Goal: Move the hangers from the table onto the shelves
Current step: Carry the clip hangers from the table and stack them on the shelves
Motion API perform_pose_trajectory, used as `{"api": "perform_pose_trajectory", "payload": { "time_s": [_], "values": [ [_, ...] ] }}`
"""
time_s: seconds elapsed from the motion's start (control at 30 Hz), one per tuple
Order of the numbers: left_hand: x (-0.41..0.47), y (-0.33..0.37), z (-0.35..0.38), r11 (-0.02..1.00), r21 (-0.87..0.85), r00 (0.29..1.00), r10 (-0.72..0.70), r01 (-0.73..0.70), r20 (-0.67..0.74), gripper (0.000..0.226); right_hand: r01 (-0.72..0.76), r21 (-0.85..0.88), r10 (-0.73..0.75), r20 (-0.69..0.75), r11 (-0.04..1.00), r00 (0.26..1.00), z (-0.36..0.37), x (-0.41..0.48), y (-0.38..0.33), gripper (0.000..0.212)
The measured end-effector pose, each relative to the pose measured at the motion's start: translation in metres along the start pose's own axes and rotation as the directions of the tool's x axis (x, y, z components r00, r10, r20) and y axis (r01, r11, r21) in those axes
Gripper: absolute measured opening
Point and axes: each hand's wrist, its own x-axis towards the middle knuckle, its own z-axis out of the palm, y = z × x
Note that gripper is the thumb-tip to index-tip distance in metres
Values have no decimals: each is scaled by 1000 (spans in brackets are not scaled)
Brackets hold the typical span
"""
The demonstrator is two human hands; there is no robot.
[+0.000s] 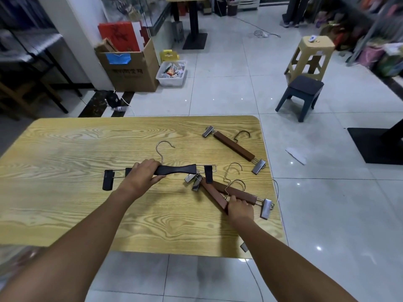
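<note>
Black hanger [178, 170]: left hand [141, 175]; brown hanger [212, 192]: right hand [239, 209].

Even indoor light; glare spots on floor tiles [318, 248]; edges blurred, bowed.
</note>
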Motion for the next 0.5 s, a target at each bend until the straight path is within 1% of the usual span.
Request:
{"api": "perform_pose_trajectory", "payload": {
  "time_s": [0.17,0.37,0.5],
  "values": [
    [-3,-2,-3,1000,25,1000,6,-6,-15,33,14,-11,-13,33,1000,999,4,4,0,33],
    [-9,-3,-7,1000,21,999,-11,12,-34,32,-6,143,0,41,990,999,-6,-1,3,34],
    [-17,4,-10,1000,13,999,-21,21,-41,30,36,143,-37,4,989,999,-27,-6,9,35]
  ]
}}
